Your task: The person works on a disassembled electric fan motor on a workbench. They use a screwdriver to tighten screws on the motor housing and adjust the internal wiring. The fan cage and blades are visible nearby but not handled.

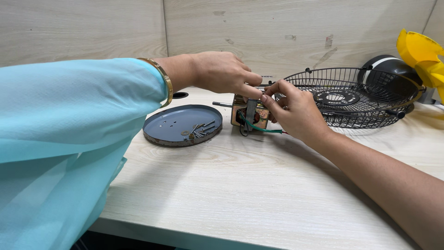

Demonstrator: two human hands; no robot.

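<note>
While it stands on the pale table (259, 185), the small motor (249, 115), shaft pointing left along the table edge, is pinched from above by left hand (222, 71) and right hand (296, 111), fingers closed on it; grey dish (166, 127) of screws just left, wire fan guard (356, 95) behind.

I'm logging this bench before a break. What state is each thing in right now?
Left hand: fingertips pinching the top of the motor.
Right hand: gripping the motor's side.
Motor: bare, out of any housing, standing on the table, green wire trailing.
Tray: lying flat, holding loose screws.
Screws: removed, piled in the tray.
Grille: detached, lying on the table.
Blade: yellow, off the motor, at the right edge.
</note>
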